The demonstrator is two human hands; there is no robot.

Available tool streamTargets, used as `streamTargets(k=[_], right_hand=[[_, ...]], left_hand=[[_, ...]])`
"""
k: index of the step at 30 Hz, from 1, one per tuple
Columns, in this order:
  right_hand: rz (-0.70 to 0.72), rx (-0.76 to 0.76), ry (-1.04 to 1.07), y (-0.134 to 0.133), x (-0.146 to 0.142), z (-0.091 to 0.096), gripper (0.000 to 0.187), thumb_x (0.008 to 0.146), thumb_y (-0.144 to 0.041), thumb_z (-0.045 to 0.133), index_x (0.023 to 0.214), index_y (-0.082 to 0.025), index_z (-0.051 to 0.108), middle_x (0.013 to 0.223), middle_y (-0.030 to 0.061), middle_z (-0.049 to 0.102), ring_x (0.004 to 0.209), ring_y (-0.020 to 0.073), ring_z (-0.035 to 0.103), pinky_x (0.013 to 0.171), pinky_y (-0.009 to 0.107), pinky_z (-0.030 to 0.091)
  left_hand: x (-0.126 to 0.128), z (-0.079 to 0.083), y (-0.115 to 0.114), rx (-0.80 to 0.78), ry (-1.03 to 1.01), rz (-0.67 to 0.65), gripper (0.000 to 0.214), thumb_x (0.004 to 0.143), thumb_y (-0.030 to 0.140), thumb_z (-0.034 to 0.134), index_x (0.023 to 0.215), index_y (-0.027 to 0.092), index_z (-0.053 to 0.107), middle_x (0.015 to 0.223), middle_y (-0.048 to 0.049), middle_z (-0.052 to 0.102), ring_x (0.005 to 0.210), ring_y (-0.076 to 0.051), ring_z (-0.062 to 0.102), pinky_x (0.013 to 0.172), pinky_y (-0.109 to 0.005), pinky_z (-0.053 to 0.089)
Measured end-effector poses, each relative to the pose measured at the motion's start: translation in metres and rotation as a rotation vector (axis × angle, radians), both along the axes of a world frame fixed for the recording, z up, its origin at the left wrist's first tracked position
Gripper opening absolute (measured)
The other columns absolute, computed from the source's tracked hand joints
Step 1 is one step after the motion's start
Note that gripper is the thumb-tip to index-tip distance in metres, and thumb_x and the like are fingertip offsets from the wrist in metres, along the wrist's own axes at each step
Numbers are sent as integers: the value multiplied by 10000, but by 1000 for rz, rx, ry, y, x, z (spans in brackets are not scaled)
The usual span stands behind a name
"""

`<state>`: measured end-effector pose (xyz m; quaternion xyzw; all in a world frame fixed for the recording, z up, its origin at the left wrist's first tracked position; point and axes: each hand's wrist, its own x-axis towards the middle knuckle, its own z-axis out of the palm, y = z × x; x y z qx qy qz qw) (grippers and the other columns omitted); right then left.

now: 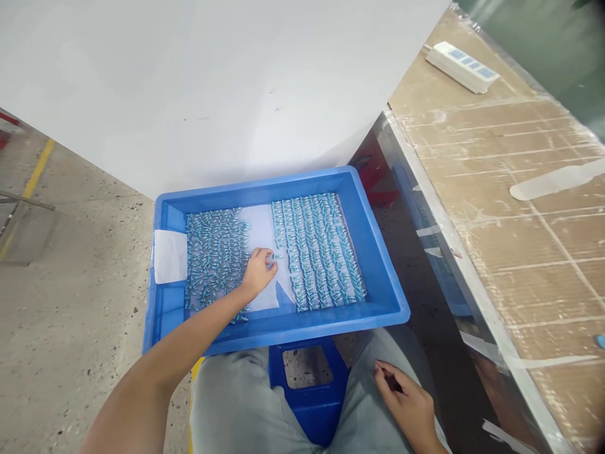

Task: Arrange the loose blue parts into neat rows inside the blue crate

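Head view. The left hand (258, 272) reaches into a blue tray (378, 277) and pinches one small blue piece (276, 256) between thumb and forefinger, the remaining fingers curled loosely; the piece sits at the fingertips, over a white sheet (259, 230) lining the tray floor. Just right of the fingertips lie ordered rows of pieces (319, 249); under and left of the wrist lies a loose heap of pieces (215, 255). Judged by size, each piece is very light, rigid and probably smooth, so a fine fingertip pinch across its middle suits it; its exact form is too small to tell. The right hand (409, 403) rests on the right thigh, well apart from the tray, fingers half-curled and holding nothing visible. The tray stands on a blue stool (309, 394) between the knees.
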<state>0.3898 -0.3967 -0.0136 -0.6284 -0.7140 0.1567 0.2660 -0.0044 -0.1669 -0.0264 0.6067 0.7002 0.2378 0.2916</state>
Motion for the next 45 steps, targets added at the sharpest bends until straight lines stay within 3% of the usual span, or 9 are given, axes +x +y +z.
streamTargets(k=[6, 13, 19, 23, 36, 45], right_hand=[[-5, -2, -2, 1, -2, 0, 272, 1010, -402, 595, 968, -193, 764, 915, 2, 695, 717, 130, 670, 683, 169, 578], [-7, -17, -25, 0, -1, -2, 329, 1025, -439, 567, 965, -189, 772, 910, 5, 696, 714, 120, 664, 671, 159, 559], [-11, -40, -31, -3, 1, -7, 357, 1028, -462, 552, 974, -191, 779, 926, 19, 698, 735, 139, 669, 685, 186, 569], [3, -34, -28, -3, 1, -7, 335, 1033, -445, 560, 984, -191, 772, 926, 6, 696, 734, 128, 666, 692, 177, 562], [-1, -48, -51, -2, -1, -5, 361, 1037, -460, 543, 969, -192, 777, 917, 12, 696, 733, 133, 667, 672, 181, 557], [14, -24, -55, 1, -2, -3, 346, 1045, -459, 544, 967, -205, 765, 939, -11, 697, 753, 124, 672, 687, 173, 551]], left_hand=[[1, -2, 3, -46, -17, -14, 181, 811, 186, 692, 991, 173, 688, 939, -34, 691, 743, -144, 647, 839, -292, 529], [10, 2, 12, -96, 50, 81, 157, 808, 289, 726, 952, 228, 709, 909, -7, 731, 885, -197, 681, 815, -307, 505], [11, -6, 11, 25, 16, 27, 258, 771, 207, 756, 1016, 215, 675, 953, -10, 690, 900, -176, 668, 814, -288, 507], [15, -11, 11, 91, -27, -49, 157, 812, 172, 717, 961, 208, 679, 955, -12, 667, 867, -155, 662, 793, -274, 508], [18, -9, 12, 103, -11, -20, 88, 838, 163, 705, 915, 200, 685, 914, -13, 670, 739, -137, 630, 763, -274, 507], [16, -12, 11, 127, -11, -7, 83, 840, 161, 701, 911, 201, 687, 891, -13, 668, 806, -155, 646, 757, -274, 496]])
